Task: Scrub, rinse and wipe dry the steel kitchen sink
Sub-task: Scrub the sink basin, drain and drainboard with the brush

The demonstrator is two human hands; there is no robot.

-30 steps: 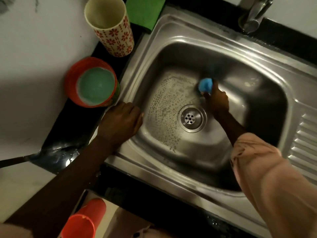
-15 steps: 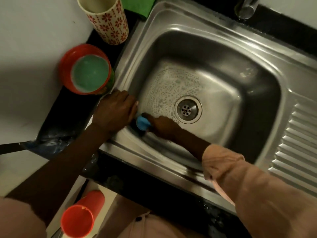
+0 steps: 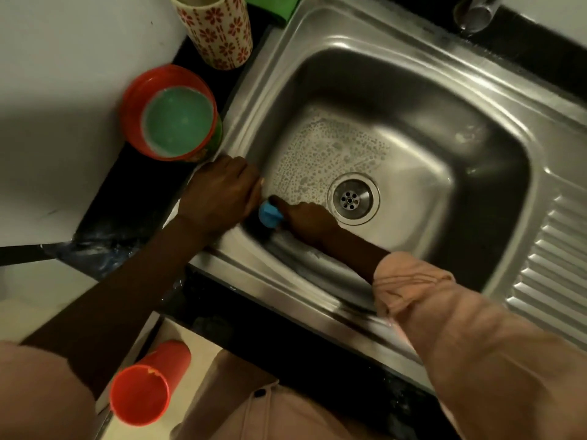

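- The steel sink point(image 3: 495, 100) fills most of the view, set into a dark counter point(image 3: 133, 198); its basin floor carries a film of soapy bubbles to the left of the drain point(image 3: 351, 198); so the scrub step is in hand, with rinsing and wiping not yet done.
- The right hand point(image 3: 305, 222) reaches down into the near-left corner of the basin; its fingers curl round a blue scrubber point(image 3: 269, 215) and press it against the steel.
- The left hand point(image 3: 222, 195) rests on the sink's left rim, just beside the scrubber; its fingers bend over the edge and hold nothing, seemingly bracing.
- A red tub of green paste point(image 3: 173, 114), a flowered cup point(image 3: 217, 27) and a green cloth point(image 3: 273, 4) stand on the counter; the tap point(image 3: 473, 12) hangs at the far edge.
- Next, I judge, the scrubber should work along the unsoaped near wall and right side; firm pressure matters in the corners.
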